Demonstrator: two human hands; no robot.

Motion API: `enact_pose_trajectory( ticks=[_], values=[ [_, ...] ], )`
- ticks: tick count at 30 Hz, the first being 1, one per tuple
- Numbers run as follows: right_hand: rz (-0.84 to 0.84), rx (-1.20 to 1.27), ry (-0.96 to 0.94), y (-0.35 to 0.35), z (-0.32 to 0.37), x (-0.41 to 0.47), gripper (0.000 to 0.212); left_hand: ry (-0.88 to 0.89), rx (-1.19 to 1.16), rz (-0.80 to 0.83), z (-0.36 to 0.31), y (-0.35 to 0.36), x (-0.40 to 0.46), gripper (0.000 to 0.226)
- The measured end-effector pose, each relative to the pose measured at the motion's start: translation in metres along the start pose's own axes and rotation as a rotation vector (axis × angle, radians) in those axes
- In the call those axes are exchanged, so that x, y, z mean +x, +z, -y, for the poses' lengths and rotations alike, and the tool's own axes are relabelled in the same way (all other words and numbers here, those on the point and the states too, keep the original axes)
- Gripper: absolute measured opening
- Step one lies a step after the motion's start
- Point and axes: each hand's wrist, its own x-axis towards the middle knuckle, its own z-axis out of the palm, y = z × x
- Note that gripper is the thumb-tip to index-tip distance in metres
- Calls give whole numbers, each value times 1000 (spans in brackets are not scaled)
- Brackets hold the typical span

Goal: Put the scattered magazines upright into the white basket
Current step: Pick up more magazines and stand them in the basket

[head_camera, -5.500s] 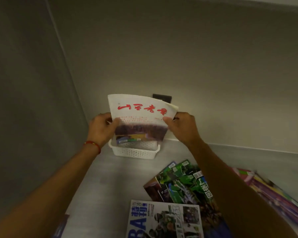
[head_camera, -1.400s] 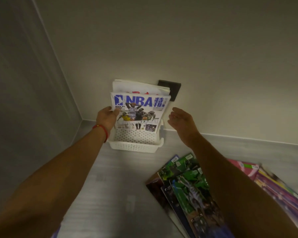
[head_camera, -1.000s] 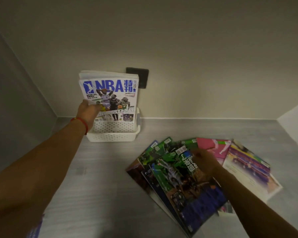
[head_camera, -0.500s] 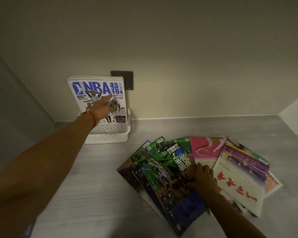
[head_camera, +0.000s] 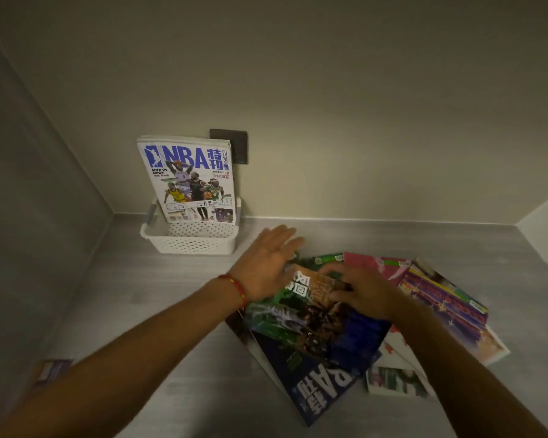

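The white perforated basket point(head_camera: 187, 245) stands in the back left corner of the grey counter. An NBA magazine point(head_camera: 190, 178) stands upright in it, with another white one behind. A fanned pile of magazines lies to the right of the basket. On top is a green and blue magazine point(head_camera: 317, 330). My right hand point(head_camera: 367, 295) grips its far edge with curled fingers. My left hand point(head_camera: 266, 263) hovers flat, fingers apart, over the pile's far left corner, holding nothing. A pink magazine point(head_camera: 374, 267) and several colourful ones point(head_camera: 446, 311) lie beneath.
A dark wall plate point(head_camera: 234, 143) sits behind the basket. Walls close the counter at the left, the back and the far right. A small purple booklet point(head_camera: 49, 371) lies near the front left edge.
My left hand has let go of the NBA magazine, which stays upright in the basket, and moved right to the pile. My right hand has curled onto the green and blue magazine's edge.
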Motion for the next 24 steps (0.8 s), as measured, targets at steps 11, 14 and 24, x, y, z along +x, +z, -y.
enact_pose_trajectory(
  ticks=[11,14,24],
  values=[
    [-703,-210,-241,-36,58,35,40,-320,-668,-89,-8,-29,-56,63],
    [-782,488,269,5,50,33,56,-452,-1037,-213,5,-28,-80,26],
    [-287,884,250,69,71,44,30,-712,-1331,-316,62,-21,-136,32]
  ],
)
